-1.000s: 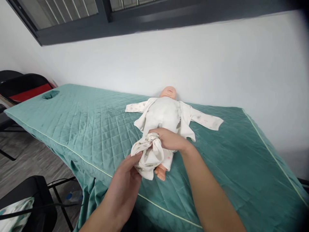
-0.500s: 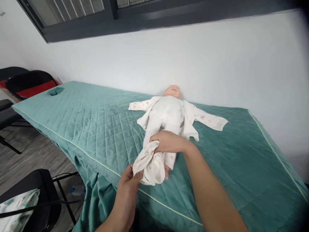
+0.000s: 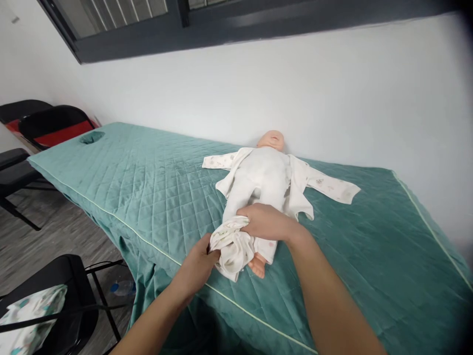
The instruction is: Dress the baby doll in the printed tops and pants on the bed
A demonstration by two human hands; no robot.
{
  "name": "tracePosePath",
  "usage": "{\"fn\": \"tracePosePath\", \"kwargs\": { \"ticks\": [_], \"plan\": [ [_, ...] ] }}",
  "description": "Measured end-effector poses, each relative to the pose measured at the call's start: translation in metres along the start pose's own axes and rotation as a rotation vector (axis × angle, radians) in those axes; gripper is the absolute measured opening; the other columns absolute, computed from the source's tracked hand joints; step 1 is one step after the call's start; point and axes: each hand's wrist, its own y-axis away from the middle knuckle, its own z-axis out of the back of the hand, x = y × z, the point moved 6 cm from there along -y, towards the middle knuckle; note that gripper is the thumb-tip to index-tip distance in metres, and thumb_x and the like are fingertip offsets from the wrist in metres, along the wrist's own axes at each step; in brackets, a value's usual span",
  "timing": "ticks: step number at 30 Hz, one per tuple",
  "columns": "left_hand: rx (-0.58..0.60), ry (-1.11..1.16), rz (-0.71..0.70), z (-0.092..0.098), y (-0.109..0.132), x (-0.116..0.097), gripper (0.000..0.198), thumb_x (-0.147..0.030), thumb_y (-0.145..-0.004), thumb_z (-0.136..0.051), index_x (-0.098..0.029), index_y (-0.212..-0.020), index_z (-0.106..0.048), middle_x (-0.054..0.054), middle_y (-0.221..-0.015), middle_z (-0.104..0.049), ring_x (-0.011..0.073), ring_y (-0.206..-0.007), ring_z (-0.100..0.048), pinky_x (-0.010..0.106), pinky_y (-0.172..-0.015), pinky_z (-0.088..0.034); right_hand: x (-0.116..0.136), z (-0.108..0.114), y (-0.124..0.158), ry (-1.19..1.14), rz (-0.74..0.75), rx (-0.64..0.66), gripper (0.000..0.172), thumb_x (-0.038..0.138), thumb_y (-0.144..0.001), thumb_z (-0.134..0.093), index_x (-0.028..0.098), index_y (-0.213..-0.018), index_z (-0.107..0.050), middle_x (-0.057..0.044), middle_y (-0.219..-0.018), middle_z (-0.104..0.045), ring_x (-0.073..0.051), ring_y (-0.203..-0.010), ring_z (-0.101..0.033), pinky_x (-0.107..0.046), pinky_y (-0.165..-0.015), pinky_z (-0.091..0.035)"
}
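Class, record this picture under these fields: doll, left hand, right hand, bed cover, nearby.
Doll: lying face up, one bare foot showing
Left hand: pinching the near side of the bunched white cloth
Right hand: holding that cloth's upper edge, fingers partly hidden
Bed cover: green, quilted
Nearby: black chair bearing patterned fabric; bottle on the floor

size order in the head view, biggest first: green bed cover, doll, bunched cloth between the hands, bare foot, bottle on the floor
1. Green bed cover
2. Doll
3. Bunched cloth
Bare foot and bottle are smaller, too alike to rank.
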Motion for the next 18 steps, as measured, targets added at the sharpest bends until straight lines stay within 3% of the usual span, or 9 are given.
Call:
{"fn": "tracePosePath", "kwargs": {
  "ticks": [10,18],
  "plan": [
    [0.050,0.099,-0.091,-0.003,0.000,-0.002,0.006,-0.019,-0.082,-0.057,-0.019,-0.088,-0.060,0.001,-0.083,-0.059,0.0179,-0.082,-0.051,0.031,-0.081,-0.042,-0.007,0.003,-0.001,-0.151,0.088,0.004,0.015,0.032,-0.088,-0.059,0.020,-0.080,-0.063,-0.003,-0.088,-0.072,-0.020,-0.081,-0.063,-0.029,-0.067,-0.041],
    [-0.006,0.018,-0.247,0.012,-0.018,-0.005,0.016,-0.023,-0.086,-0.058,-0.020,-0.101,-0.063,0.000,-0.086,-0.062,0.0164,-0.078,-0.053,0.027,-0.070,-0.041,-0.010,0.008,0.006,-0.378,0.064,0.052,0.025,0.041,-0.079,-0.072,0.020,-0.093,-0.070,-0.001,-0.093,-0.073,-0.022,-0.087,-0.066,-0.028,-0.069,-0.046]
  ]
}}
